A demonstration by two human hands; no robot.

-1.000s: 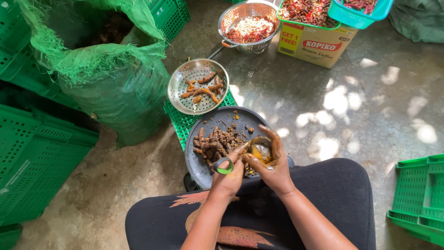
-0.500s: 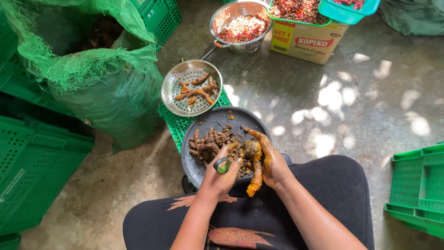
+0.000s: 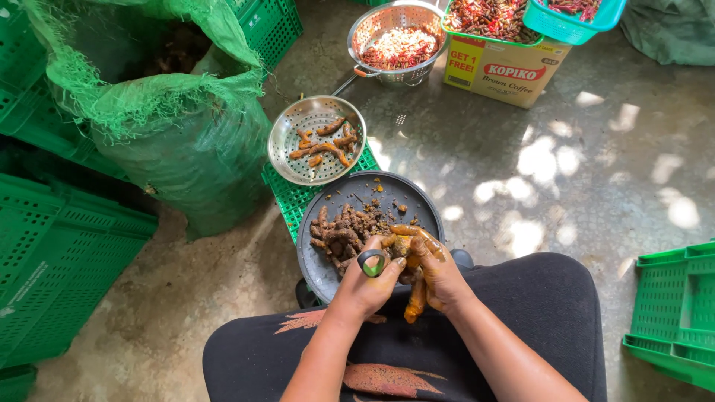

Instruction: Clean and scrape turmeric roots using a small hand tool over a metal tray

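1. Orange-stained fingers [image 3: 426, 240] first: the right hand [image 3: 439, 279] is wrapped around a peeled turmeric root [image 3: 415, 298], fingers curled tight on it, so not spread at all.
2. That root's long axis runs pretty much up and down in the view, lower end pointing back at the person's lap, upper end tucked under the fingers and hidden.
3. Left hand [image 3: 366, 283] sits right beside it, touching or nearly so. It's closed around a small green-handled peeler [image 3: 372, 262], whose loop shows above the knuckles. The blade I honestly can't make out.
4. So the root lies just to the right of the peeler, both hands equally close, and they meet over the near rim of the dark round tray [image 3: 328, 272].
5. On that tray, just ahead of the left hand, there's a heap of unpeeled brown roots [image 3: 344, 231] plus loose scraps of peel.
6. Further out, a metal colander [image 3: 316, 139] holds a few peeled orange pieces and rests on a green crate [image 3: 287, 197].
7. Left of it stands a big green mesh sack [image 3: 179, 141], open at the top.
8. Far edge: a second metal strainer [image 3: 396, 43] with red chillies, and a cardboard box [image 3: 503, 71] carrying a teal basket [image 3: 570, 18].
9. It's all on a concrete floor [image 3: 558, 164], no bench anywhere.
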